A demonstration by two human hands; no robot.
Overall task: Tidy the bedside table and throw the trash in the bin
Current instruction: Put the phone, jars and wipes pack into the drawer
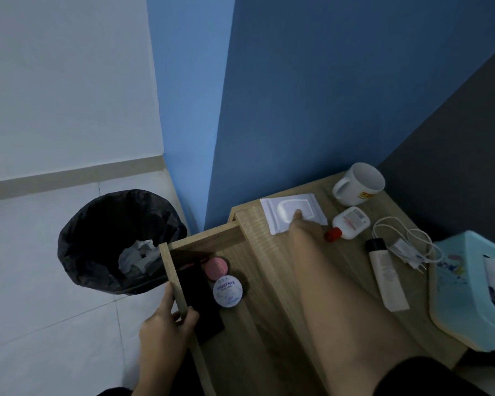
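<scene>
The right hand (303,227) reaches across the counter (259,238) and touches the white packet (272,215) near the back wall; whether it pinches cannot be told. The left hand (166,324) grips the open drawer (172,270) by its side wall, just beside the bin (77,252) on the floor.

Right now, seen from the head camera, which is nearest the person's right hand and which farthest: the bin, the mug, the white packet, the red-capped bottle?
1. White packet: the right hand touches it.
2. Red-capped bottle: lying just to the hand's right.
3. Mug: farther back, to the right.
4. Bin: well off to the left, lower down.
</scene>
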